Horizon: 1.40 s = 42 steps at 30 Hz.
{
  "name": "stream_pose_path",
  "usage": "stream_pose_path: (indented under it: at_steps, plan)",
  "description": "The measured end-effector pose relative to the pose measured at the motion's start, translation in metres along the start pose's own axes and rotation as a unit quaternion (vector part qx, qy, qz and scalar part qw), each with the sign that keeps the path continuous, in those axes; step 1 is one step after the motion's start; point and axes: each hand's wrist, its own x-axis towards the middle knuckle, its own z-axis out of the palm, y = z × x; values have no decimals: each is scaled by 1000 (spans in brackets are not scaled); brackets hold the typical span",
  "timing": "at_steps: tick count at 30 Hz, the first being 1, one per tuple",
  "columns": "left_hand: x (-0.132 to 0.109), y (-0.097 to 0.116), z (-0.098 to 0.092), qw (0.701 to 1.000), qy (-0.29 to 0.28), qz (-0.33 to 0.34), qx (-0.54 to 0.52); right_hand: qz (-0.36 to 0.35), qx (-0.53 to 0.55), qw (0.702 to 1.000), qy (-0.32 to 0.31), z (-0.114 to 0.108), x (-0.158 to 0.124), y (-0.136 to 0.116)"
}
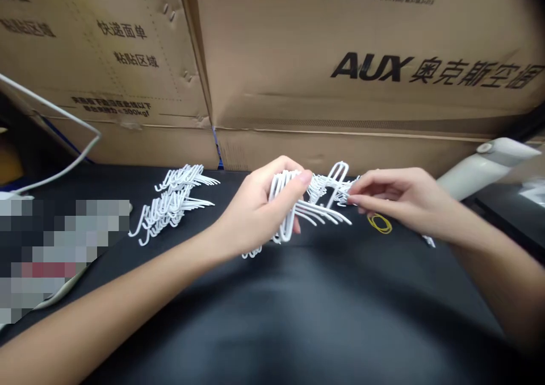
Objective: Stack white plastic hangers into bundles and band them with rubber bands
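Observation:
My left hand (255,203) is closed around a bundle of white wire hooks (286,229), thumb across the top. Their long prongs fan out to the right. My right hand (395,195), thumb and fingers pinched, grips a single white wire hook (339,173) just right of the bundle; its looped end points up. Behind the two hands lies a heap of more white hooks (315,187), partly covered. Below my left hand, a few hook ends (252,252) peek out. Yellow rubber bands (380,224) rest on the table under my right hand.
Nested stacks of white hooks (164,214) lie on the black table (272,322) to the left. Large cardboard boxes (298,84) wall off the back. A white cable (80,118) and a blurred-out item (63,254) are at left, a white tubular arm (477,172) at right.

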Motion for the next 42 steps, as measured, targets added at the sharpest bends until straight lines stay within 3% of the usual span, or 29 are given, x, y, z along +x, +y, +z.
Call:
stream_pose_path:
  at_steps: [4,9,16,20,33,42]
  plan:
    - [-9,10,5,1000,-11,18,20,-9,-8,998,65,-13,-12,-13]
    - [-15,15,8,999,-18,33,39,-54,-35,994,92,-11,-24,-27]
    - [-18,16,9,995,-16,58,78,-129,-83,984,93,-5,-30,-30]
    - [-19,18,10,996,-9,45,72,-130,-105,980,109,-7,-33,-30]
    - [-19,18,10,995,-4,53,88,-171,-114,977,55,16,-36,-40]
    - [-20,12,15,998,2,31,59,-174,-111,974,89,25,-37,-43]
